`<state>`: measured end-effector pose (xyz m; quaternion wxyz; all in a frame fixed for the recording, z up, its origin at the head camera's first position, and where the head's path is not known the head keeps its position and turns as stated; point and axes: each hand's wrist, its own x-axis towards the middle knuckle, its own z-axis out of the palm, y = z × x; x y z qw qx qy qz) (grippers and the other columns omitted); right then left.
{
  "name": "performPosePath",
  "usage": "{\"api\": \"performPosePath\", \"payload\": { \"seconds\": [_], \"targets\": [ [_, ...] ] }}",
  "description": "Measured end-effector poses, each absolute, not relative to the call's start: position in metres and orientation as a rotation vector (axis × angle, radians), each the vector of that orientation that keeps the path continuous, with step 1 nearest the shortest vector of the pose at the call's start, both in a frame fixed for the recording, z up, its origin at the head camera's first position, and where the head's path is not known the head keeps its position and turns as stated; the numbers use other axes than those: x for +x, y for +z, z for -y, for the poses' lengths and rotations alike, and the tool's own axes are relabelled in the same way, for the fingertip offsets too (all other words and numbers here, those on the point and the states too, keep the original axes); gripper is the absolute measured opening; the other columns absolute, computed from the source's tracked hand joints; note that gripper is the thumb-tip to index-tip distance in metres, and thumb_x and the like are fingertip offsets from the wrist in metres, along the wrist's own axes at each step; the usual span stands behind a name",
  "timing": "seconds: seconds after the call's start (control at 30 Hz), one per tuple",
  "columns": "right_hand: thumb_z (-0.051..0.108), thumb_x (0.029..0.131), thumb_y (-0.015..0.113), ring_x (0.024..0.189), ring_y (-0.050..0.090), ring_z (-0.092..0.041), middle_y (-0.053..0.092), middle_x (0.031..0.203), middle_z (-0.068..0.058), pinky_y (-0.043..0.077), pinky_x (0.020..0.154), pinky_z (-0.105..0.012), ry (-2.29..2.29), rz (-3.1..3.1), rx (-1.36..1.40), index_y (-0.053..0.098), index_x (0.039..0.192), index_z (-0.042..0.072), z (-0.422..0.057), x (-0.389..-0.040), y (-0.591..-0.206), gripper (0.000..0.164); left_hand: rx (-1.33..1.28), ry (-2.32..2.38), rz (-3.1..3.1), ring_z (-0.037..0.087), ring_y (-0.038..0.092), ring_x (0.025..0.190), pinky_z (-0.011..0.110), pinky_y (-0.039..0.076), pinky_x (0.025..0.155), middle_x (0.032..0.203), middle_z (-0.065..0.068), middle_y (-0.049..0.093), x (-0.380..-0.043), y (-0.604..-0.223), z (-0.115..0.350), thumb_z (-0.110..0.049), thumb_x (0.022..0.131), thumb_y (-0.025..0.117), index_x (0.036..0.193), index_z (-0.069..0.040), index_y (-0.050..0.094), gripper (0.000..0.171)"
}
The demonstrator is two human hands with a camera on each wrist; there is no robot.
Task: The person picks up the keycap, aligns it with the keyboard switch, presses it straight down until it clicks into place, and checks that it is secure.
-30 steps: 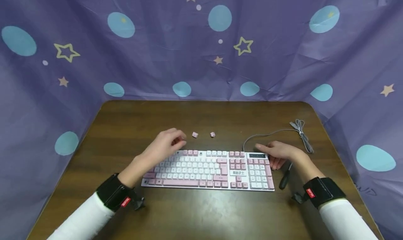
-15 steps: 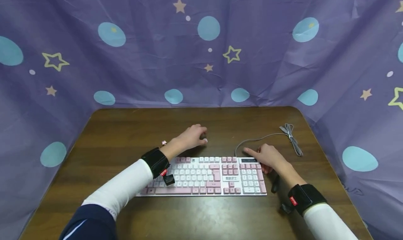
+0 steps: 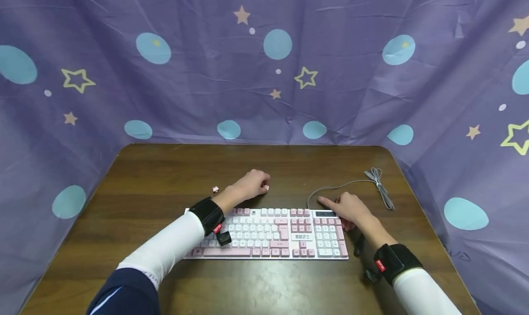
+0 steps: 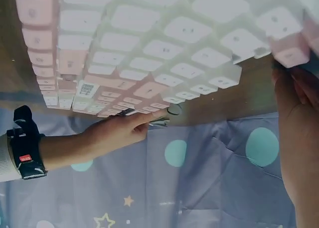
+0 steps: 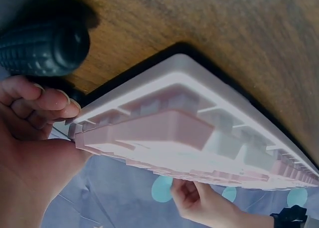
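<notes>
My left hand (image 3: 250, 184), behind the keyboard, pinches a small pink keycap (image 3: 266, 187) at its fingertips. Another loose keycap (image 3: 215, 189) lies on the table just left of the left wrist. The pink and white keyboard (image 3: 248, 251) lies flat in front of me, its left part covered by the left forearm. At the keyboard's far right corner, my right hand (image 3: 351, 209) grips the edge. In the right wrist view, its thumb (image 5: 55, 155) is on the key side and the curled fingers (image 5: 55, 101) meet the keyboard's side.
A grey cable (image 3: 340, 186) runs from the keyboard's back to a tied bundle (image 3: 382, 188) at the right. Under the right forearm lies a tool with a dark ribbed handle (image 5: 45, 46). A patterned purple curtain (image 3: 198, 76) hangs behind the brown table (image 3: 165, 168).
The left hand has moved right, from the keyboard's upper left to a keycap. A keycap now shows left of that wrist. The right hand still grips the keyboard; the head view has shifted slightly.
</notes>
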<state>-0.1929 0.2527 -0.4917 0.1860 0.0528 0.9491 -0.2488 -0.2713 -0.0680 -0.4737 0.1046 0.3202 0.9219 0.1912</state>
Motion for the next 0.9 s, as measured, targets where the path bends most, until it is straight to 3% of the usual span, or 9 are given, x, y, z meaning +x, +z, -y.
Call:
{"api": "performPosePath", "payload": {
  "seconds": [0.2,0.4,0.7,0.9],
  "targets": [
    [0.075,0.078,0.047,0.035,0.056,-0.020,0.056,0.043,-0.008,0.046,0.036,-0.034,-0.695,-2.658,0.122,0.059,0.062,0.006,-0.249,-0.194,-0.493,0.071,1.022,0.740,-2.740,0.011,0.058,0.080,0.027,0.048,0.071,0.088,-0.002,0.063,-0.251,-0.464,0.102,-0.013,0.087,0.066,0.100,-0.009,0.068,0.014],
    [0.074,0.080,0.044,0.036,0.056,-0.020,0.056,0.045,-0.007,0.046,0.037,-0.034,-0.672,-2.648,0.087,0.059,0.064,0.006,-0.252,-0.195,-0.491,0.072,0.905,1.069,-2.737,0.007,0.060,0.080,0.026,0.051,0.071,0.091,-0.004,0.067,-0.224,-0.438,0.156,-0.017,0.088,0.066,0.100,-0.014,0.069,0.013],
    [0.074,0.081,0.042,0.037,0.056,-0.019,0.056,0.046,-0.006,0.045,0.037,-0.033,-0.647,-2.646,0.042,0.060,0.068,0.007,-0.256,-0.194,-0.489,0.071,0.583,1.189,-2.804,0.011,0.062,0.075,0.026,0.050,0.065,0.087,-0.004,0.069,-0.192,-0.443,0.249,-0.021,0.083,0.072,0.101,-0.012,0.072,0.020],
    [0.073,0.082,0.042,0.037,0.055,-0.019,0.056,0.047,-0.005,0.044,0.038,-0.033,-0.645,-2.661,0.006,0.061,0.067,0.007,-0.255,-0.194,-0.488,0.071,0.283,1.273,-2.717,0.016,0.064,0.089,0.024,0.050,0.071,0.098,0.002,0.071,-0.176,-0.460,0.278,-0.022,0.084,0.071,0.105,-0.008,0.072,0.026]
  ]
}}
